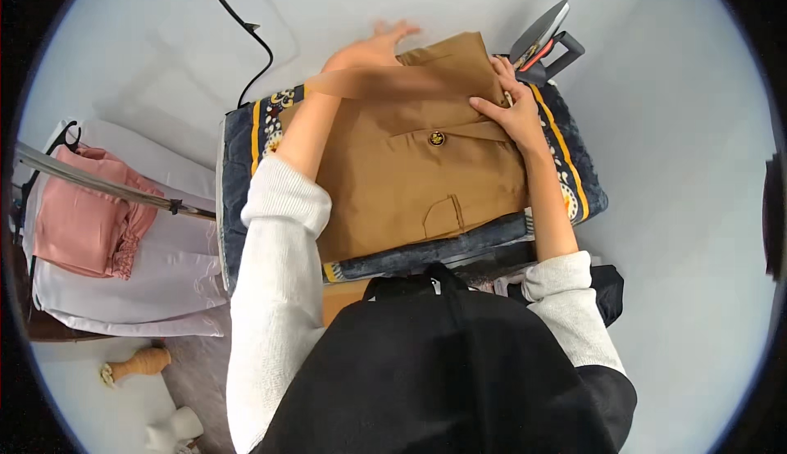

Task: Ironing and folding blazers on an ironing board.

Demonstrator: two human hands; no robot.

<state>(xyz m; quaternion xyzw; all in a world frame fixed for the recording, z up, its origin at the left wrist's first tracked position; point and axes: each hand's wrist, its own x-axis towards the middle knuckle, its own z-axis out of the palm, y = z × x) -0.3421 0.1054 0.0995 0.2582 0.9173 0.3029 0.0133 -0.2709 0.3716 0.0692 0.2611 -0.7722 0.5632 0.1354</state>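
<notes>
A brown garment [373,175] with a dark, gold-marked button [437,138] and a curved, stitched pocket shape [443,215] lies spread on a dark blue patterned blanket [238,171]. At the garment's far left edge, my left hand [377,51] has its fingers spread; it looks slightly smeared. My right hand [516,110] rests on the right edge of the garment, thumb out on the cloth and fingers stretched away from me. A blurred band hides part of the cloth between the hands.
An iron [545,48] stands on end just beyond my right hand. A black cable [238,20] hangs along the wall. To the left, a metal rail [106,182] juts in beside folded pink clothing [90,216] and white cloth [176,265]. Lower left is an orange-brown vase [141,362].
</notes>
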